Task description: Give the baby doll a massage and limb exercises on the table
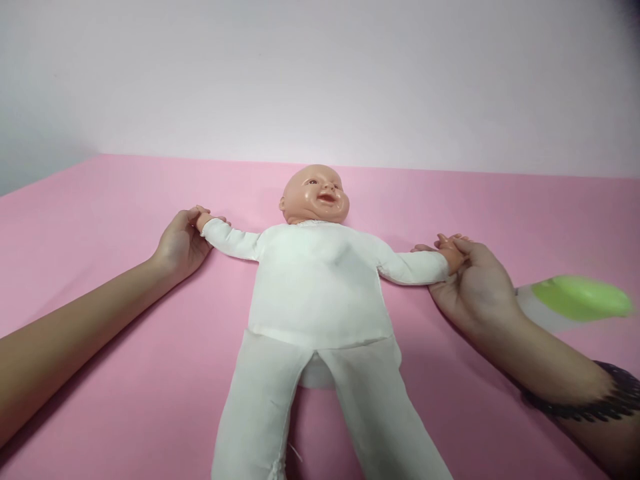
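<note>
A baby doll (320,287) with a white cloth body lies on its back on the pink surface, its bare plastic head away from me. Both of its arms are stretched out sideways. My left hand (181,245) is closed around the doll's hand at the left, thumb on top. At the right, my right hand (477,280) grips the doll's other hand, the thumb over its wrist and the fingers underneath. The doll's legs run toward me and are cut off by the lower edge of the view.
A white bottle with a lime-green top (583,298) lies on its side behind my right forearm, partly hidden by it. The pink tabletop (125,380) meets a pale wall (320,80) at the back. A dark coiled band (590,393) circles my right wrist.
</note>
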Demonstrator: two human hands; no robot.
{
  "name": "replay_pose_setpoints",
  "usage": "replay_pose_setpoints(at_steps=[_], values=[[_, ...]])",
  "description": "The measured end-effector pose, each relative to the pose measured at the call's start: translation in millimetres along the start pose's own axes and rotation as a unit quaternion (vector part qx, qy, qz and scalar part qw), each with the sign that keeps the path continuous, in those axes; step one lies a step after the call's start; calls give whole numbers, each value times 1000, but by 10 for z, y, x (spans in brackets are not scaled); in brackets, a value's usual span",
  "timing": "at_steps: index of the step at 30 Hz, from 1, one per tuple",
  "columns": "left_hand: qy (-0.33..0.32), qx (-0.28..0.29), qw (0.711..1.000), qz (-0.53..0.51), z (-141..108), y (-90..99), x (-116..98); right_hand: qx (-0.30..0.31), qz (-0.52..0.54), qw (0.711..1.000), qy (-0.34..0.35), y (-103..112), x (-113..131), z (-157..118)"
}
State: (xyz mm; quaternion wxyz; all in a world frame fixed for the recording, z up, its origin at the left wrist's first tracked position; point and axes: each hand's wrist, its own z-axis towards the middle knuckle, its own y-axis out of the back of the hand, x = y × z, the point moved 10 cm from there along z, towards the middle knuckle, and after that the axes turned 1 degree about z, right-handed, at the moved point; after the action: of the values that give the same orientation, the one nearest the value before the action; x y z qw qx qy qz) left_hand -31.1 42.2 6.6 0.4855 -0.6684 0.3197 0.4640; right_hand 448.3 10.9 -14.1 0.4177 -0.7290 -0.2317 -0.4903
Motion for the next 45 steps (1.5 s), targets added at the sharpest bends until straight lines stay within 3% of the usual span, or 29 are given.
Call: replay_pose_setpoints(at_steps=[22,45], values=[[-4,4,1000,11,8,-8,-9,-29,24,999,-13,-7,-1,-70],[-6,6,1000,7,19,2,-6,6,-1,1000,5,-2,-1,18]])
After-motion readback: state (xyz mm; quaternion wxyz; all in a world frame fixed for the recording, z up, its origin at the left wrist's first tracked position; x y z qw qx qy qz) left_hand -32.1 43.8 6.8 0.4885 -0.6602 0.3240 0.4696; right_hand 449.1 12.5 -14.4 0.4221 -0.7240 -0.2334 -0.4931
